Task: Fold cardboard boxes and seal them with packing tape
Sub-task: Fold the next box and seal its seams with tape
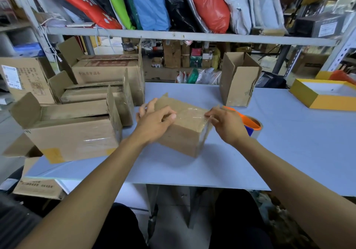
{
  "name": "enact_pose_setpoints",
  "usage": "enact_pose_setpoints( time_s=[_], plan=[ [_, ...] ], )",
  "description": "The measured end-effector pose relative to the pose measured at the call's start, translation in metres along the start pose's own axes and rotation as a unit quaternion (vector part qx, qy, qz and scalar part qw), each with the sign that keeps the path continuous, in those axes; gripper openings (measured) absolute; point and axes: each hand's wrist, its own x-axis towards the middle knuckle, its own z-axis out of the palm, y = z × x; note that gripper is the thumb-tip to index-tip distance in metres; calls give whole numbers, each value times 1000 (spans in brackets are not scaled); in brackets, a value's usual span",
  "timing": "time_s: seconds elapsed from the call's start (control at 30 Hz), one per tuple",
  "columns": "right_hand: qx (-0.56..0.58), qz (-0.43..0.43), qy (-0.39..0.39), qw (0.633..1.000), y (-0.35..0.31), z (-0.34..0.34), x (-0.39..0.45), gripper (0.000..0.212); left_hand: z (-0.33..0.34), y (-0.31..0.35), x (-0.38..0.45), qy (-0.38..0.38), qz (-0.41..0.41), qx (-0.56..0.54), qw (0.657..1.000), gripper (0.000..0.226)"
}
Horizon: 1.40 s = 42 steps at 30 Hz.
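A small brown cardboard box [185, 133] lies closed on the pale blue table [289, 152], with a strip of clear packing tape [194, 114] running across its top and down its right edge. My left hand [154, 121] rests on the box's left top, fingers spread over the far edge and thumb pressing the top. At the box's right top edge, my right hand [225, 123] presses the tape with bent fingertips. A tape dispenser [250, 123] with an orange and blue body lies on the table just behind my right hand.
Several taped boxes with open flaps [77, 129] are stacked at the left. An upright open box [238, 79] stands at the back. A yellow-rimmed white tray [327, 98] sits at the far right. A shelf [173, 35] holding coloured bags spans the back.
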Motion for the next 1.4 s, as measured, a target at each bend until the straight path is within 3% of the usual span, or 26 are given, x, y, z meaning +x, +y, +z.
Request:
enact_pose_setpoints(
  time_s=[0.1,0.17,0.23,0.33,0.43,0.63,0.77,0.87,0.97,1.07,1.17,1.27,1.33,1.4],
  plan=[
    [67,57,-26,996,-4,3,-4,14,1,2,4,32,-44,-36,998,23],
    [100,90,-44,990,-8,1,-3,21,-1,5,3,48,-86,-39,994,59],
    [95,100,-64,988,-13,-2,-1,34,-2,6,1,86,-104,-41,990,74],
    [124,90,-38,987,-18,-6,-2,35,-4,-1,5,120,-147,-118,975,74],
    [187,80,-10,979,-18,-9,-2,46,-4,-3,5,144,-131,-224,955,74],
    [209,63,32,975,-16,1,-11,63,17,-10,3,92,-67,-364,925,59],
    [179,69,15,981,-19,4,-14,78,14,-12,2,59,-91,-416,903,55],
    [193,74,20,978,-26,4,-16,74,15,-14,-4,67,-124,-440,887,59],
    [189,74,14,979,-25,4,-16,69,15,-9,-8,127,-119,-457,872,44],
    [169,69,18,983,-31,-1,-13,63,12,4,-9,172,-65,-445,876,67],
    [251,66,-23,965,-48,-12,-5,62,9,23,-8,176,-24,-441,880,94],
    [340,60,-56,937,-62,-20,0,37,6,44,-10,180,42,-382,905,89],
    [347,71,-34,934,-64,-22,0,13,9,50,-14,158,76,-333,926,80],
    [377,70,-11,924,-66,-21,-1,19,13,51,-18,126,73,-296,944,76]
  ],
)
